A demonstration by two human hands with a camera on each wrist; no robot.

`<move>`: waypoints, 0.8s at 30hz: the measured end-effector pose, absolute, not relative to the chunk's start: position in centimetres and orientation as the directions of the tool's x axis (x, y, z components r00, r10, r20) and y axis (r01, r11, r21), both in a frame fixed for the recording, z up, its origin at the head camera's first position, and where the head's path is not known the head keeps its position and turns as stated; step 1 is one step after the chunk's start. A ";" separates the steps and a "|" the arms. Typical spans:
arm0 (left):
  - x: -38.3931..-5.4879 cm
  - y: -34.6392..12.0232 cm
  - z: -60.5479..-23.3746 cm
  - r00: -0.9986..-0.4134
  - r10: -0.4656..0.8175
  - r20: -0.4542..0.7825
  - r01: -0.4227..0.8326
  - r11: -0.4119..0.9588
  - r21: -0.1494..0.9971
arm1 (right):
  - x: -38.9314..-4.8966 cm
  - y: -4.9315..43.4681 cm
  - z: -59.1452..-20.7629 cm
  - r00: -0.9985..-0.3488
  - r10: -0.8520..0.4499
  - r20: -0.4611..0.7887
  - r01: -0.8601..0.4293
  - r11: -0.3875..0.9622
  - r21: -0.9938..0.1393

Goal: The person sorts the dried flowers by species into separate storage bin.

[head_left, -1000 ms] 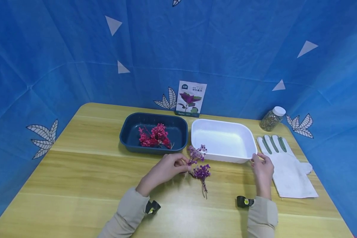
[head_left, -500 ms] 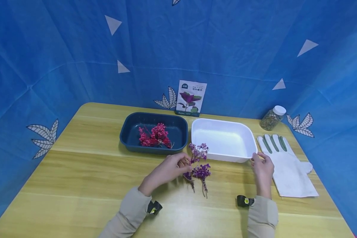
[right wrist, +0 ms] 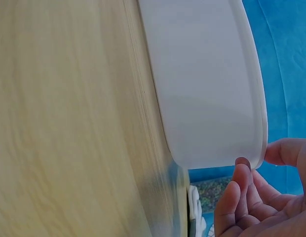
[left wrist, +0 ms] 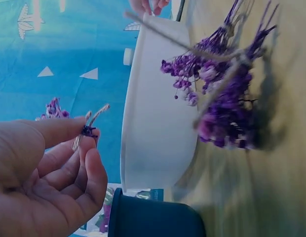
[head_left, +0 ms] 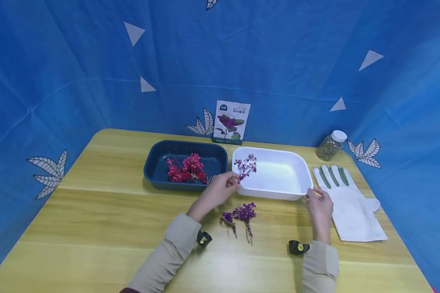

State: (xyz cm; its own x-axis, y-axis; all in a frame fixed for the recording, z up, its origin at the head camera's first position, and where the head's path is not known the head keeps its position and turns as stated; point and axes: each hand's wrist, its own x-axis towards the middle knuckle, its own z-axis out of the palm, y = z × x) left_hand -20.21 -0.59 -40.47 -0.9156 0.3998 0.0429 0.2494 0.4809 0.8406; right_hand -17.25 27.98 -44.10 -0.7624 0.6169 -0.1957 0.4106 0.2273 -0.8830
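Observation:
My left hand pinches a small bunch of dried purple flowers by its stems, at the front left edge of the white basin. The blossoms overlap the basin's inside in the head view. In the left wrist view, twine sticks out by the thumb and fingertips. My right hand grips the basin's front right corner, thumb at the rim and fingers under it, as the right wrist view shows. Two more purple bunches, a fuller one and a smaller one, lie on the table in front.
Left of the white basin stands a dark blue basin holding pink dried flowers. A seed packet leans on the blue cloth behind. To the right are a lidded jar and a white glove with green finger stripes.
My left hand has lifted one purple bunch from beside the others and carried it forward to the white basin's edge. My right hand keeps its grip on the basin's corner.

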 end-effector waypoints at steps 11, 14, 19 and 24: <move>-23.1 2.3 -40.2 -0.943 0.333 -0.005 0.179 0.521 0.835 | -17.2 27.9 -44.1 -0.754 0.627 -0.195 0.415 0.226 -0.881; -23.3 2.5 -40.4 -0.943 0.333 -0.011 0.178 0.532 0.828 | -17.2 27.9 -44.1 -0.750 0.632 -0.194 0.413 0.218 -0.884; -23.2 2.2 -41.0 -0.943 0.330 0.047 0.214 0.493 0.843 | -17.2 27.8 -44.0 -0.757 0.626 -0.188 0.402 0.218 -0.889; -22.5 1.4 -41.9 -0.938 0.307 0.160 0.283 0.414 0.865 | -17.2 28.0 -44.0 -0.764 0.615 -0.197 0.409 0.226 -0.884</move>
State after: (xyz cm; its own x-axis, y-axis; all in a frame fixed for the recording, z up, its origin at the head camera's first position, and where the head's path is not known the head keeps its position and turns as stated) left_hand -22.54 1.42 -41.85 -0.9381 0.3070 0.1602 0.2832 0.4139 0.8651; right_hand -17.16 27.99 -43.96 -0.7639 0.6147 -0.1967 0.4092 0.2256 -0.8841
